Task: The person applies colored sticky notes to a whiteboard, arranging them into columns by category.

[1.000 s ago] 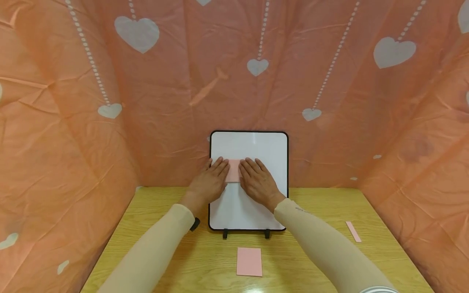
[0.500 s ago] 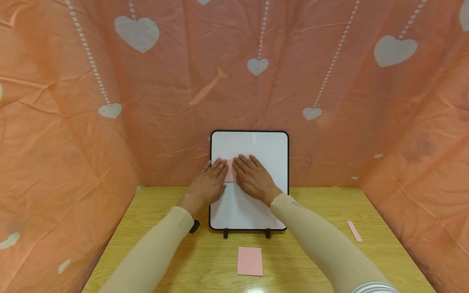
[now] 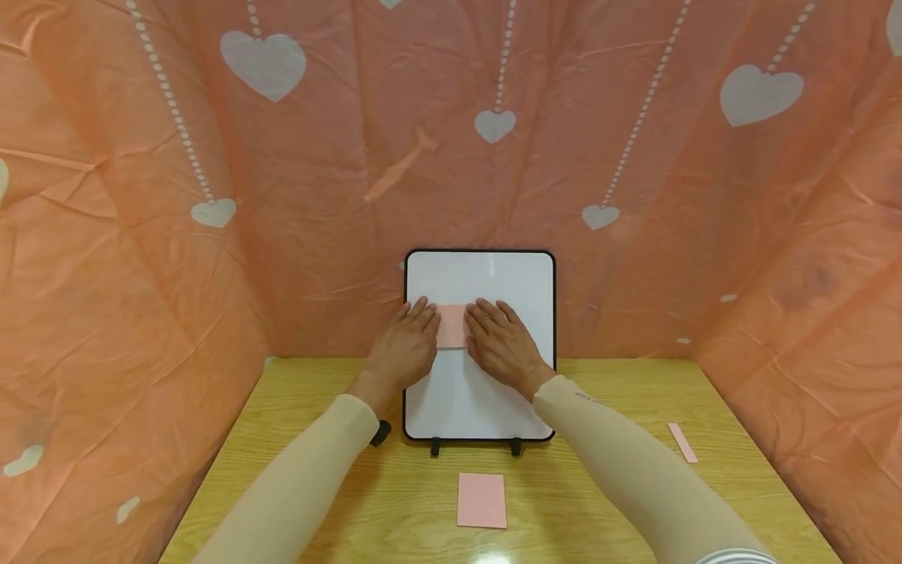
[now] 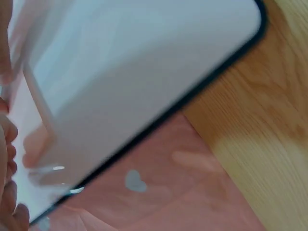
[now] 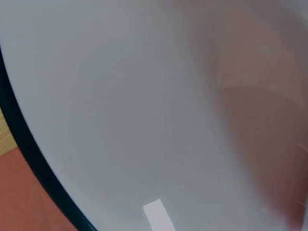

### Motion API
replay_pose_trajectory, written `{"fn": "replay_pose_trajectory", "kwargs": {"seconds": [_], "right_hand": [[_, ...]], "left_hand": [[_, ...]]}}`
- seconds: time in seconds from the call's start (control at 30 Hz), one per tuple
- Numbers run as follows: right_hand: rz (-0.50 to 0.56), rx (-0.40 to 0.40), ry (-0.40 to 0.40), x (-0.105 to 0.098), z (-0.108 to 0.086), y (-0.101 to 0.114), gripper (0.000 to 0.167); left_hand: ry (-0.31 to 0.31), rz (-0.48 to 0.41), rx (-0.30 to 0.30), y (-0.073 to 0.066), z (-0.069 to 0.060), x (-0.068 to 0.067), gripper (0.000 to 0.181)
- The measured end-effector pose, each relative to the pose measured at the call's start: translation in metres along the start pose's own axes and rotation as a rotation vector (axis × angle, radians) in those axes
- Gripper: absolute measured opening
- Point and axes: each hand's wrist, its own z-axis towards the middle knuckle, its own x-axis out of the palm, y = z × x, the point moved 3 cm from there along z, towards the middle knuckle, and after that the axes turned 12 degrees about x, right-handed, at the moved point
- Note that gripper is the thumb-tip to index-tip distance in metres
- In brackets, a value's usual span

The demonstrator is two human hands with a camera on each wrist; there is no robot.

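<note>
Orange cloth (image 3: 451, 196), printed with pale hearts on dotted strings, hangs behind and to both sides of a wood-grain worktop (image 3: 296, 470). Near the middle of the worktop's far edge stands a white board (image 3: 479, 407) with a black rim and rounded corners. Two small black feet (image 3: 435, 447) jut forward below its bottom edge, probably a stand that keeps it upright and facing the person.

On the board lies a pink sheet (image 3: 452, 326), a little above mid-height and nearer the left edge than the right. Part of it is hidden, so its full width cannot be told. The left hand (image 3: 402, 345) covers its left side, and the right hand (image 3: 503, 345) its right side. Both hands lie palm toward the board, fingers straight; the left fingers are close together, the right ones slightly apart at the tips. Neither hand is clamped on anything. Placed this way, they seem meant to keep the sheet flat against a surface where it could otherwise slide down; how hard they press cannot be told. The wrist views are blurred and show mostly glossy board and reflections.

A second pink piece (image 3: 481, 500) lies flat near the middle of the worktop's near edge, just in front of the board, apparently within easy reach. A narrow pink strip (image 3: 682, 442) lies near the right edge, beyond the right sleeve (image 3: 627, 462), apparently out of the way.
</note>
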Motion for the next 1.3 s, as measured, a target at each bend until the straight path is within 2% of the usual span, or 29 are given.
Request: {"fn": "replay_pose_trajectory", "kwargs": {"seconds": [0.07,0.23,0.37,0.43,0.53,0.67,0.8,0.9,1.1,1.3], "right_hand": [[-0.002,0.006,-0.004,0.0,0.0,0.0,0.052],[-0.011,0.007,0.018,0.0,-0.002,0.0,0.053],[-0.025,-0.003,0.05,0.0,-0.002,0.0,0.056],[-0.036,-0.006,0.06,0.0,-0.002,0.001,0.057],[-0.032,-0.008,0.062,-0.001,-0.002,0.003,0.058],[0.007,-0.053,0.07,-0.003,0.005,0.012,0.062],[0.022,-0.097,0.123,-0.004,0.013,0.021,0.066],[0.018,-0.085,0.155,-0.003,0.013,0.02,0.069],[-0.01,-0.042,0.124,-0.002,0.002,0.007,0.068],[0.004,-0.038,0.097,-0.002,-0.004,0.003,0.067]], "left_hand": [[-0.006,-0.041,0.027,-0.004,0.006,-0.001,0.057],[0.062,-0.105,0.076,-0.008,0.014,0.003,0.064],[0.119,-0.085,0.058,-0.001,0.007,0.008,0.068],[0.129,-0.065,0.051,0.004,0.002,0.01,0.068],[0.123,-0.054,0.062,0.007,-0.002,0.012,0.068],[0.108,-0.067,0.08,0.007,-0.002,0.011,0.067],[0.11,-0.064,0.076,0.007,-0.003,0.011,0.065],[0.111,-0.055,0.072,0.007,-0.004,0.011,0.065],[0.132,-0.031,0.064,0.009,-0.007,0.008,0.065],[0.096,-0.009,0.039,0.014,-0.009,0.001,0.06]]}}
